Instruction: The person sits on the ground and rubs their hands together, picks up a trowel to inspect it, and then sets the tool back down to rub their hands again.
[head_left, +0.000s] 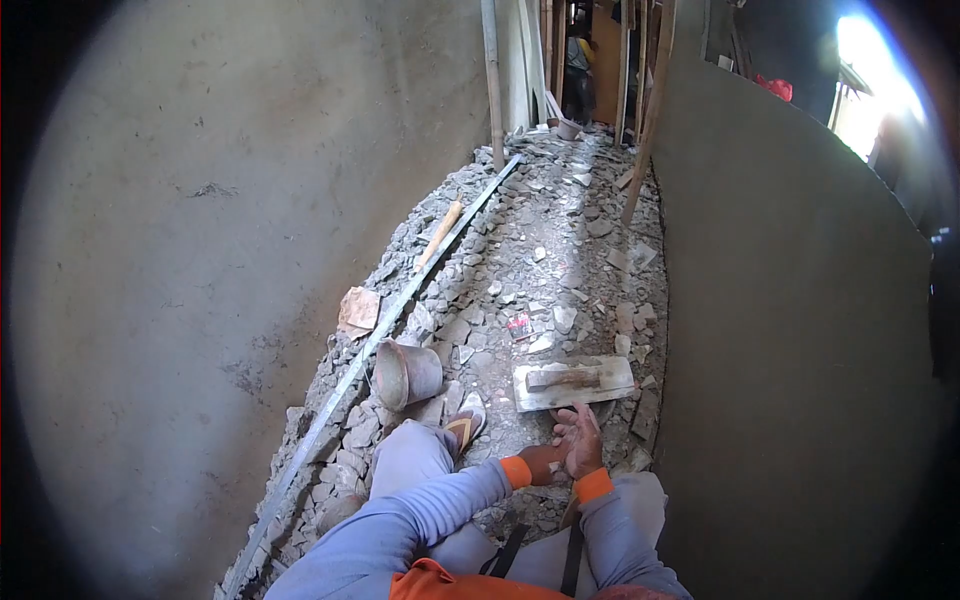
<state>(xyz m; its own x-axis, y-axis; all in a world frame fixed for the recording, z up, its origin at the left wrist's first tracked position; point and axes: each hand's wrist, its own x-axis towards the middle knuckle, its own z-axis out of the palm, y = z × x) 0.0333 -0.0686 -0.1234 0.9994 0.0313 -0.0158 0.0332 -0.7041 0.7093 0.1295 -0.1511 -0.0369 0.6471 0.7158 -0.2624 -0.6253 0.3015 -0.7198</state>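
My right hand (580, 438) is raised just in front of my knees, fingers loosely stretched and slightly apart, with nothing visible in it. Against its wrist and palm side rests my left hand (540, 463), whose fingers are mostly hidden behind the right one. Just beyond the right fingertips a plastering float (617, 376) lies on the rubble, its wooden handle upward and its board smeared pale. To the left, near my foot, a grey mortar-stained bucket (424, 374) lies tipped on its side.
A long metal straightedge (390, 318) runs along the left rubble edge, beside a wooden-handled tool (440, 234). A broken brick-coloured slab (358, 312) lies near it. Plastered walls (250, 200) flank the passage. Bamboo poles (650, 120) and a person (578, 70) stand at the far end.
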